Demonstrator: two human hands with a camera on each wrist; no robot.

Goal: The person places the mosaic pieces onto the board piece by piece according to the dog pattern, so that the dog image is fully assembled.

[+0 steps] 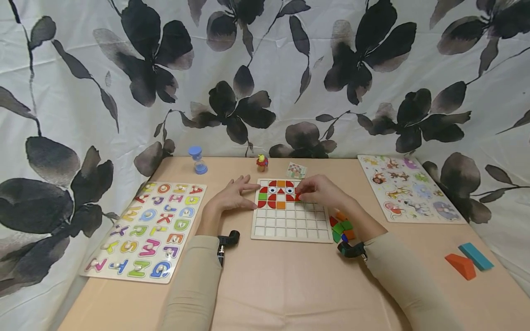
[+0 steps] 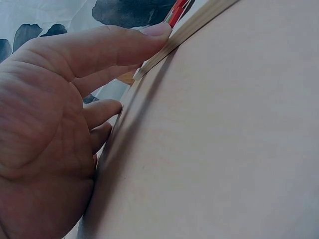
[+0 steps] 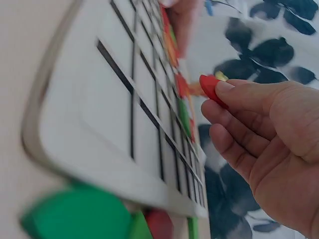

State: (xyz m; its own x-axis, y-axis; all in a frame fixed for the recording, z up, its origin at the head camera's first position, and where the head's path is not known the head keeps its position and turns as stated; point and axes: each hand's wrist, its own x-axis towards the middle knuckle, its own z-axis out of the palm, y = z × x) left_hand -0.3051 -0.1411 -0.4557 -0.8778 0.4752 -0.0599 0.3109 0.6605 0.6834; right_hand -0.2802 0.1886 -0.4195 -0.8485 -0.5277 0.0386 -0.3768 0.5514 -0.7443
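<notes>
A white grid board (image 1: 290,233) lies on the table, its upper left squares filled with red, orange, green and eye-patterned tiles (image 1: 280,205). My left hand (image 1: 233,195) rests at the board's left side; in the left wrist view its thumb (image 2: 119,46) touches the wooden edge. Above the tiled rows, my right hand (image 1: 322,189) pinches a small red tile (image 3: 211,89) with a curved side between thumb and fingers. The right wrist view shows that tile held off the grid. Beside the board's lower right, partly behind my right wrist, loose coloured tiles (image 1: 342,227) are heaped.
An alphabet puzzle board (image 1: 175,235) lies on the left, an animal puzzle board (image 1: 397,189) at the far right. Behind the grid stand a blue sand timer (image 1: 198,161), a small figurine (image 1: 262,163) and a picture card (image 1: 296,170). Orange (image 1: 461,266) and blue blocks (image 1: 476,256) lie front right.
</notes>
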